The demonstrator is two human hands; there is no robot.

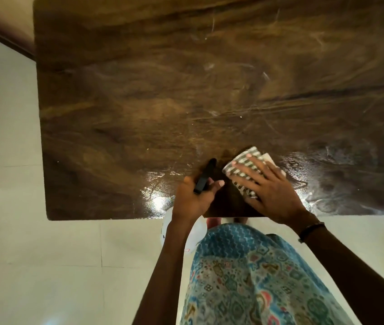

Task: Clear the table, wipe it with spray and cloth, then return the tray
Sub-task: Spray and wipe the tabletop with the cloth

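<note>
- The counter [139, 102] is a dark brown wooden top with a strong grain; it fills most of the view, and its right side and far edge are cut off by the frame.
- Pale smears and thin streaks lie over the wood, mostly on the right half, and a bright glare of light sits near the front edge, just left of the hands.
- Around the counter the floor [33, 266] is of pale glossy tiles; at the top left a dark strip runs along the bottom of a light wall.
- The right hand [268, 191] lies flat with spread, straight fingers on the cloth [242, 170], pressing it on the counter close to the front edge.
- The cloth is folded, with dark and white stripes; a good part of it is hidden under the hand.
- The left hand [192, 195] has its fingers curled round the spray bottle [206, 175], just beside the cloth; the black spray head points out over the counter.
- The white body of the bottle hangs below the counter edge and is mostly hidden behind the wrist; a small label on it cannot be read.
- A dark band is on the right wrist, and a blue patterned garment [256, 277] fills the bottom middle.
</note>
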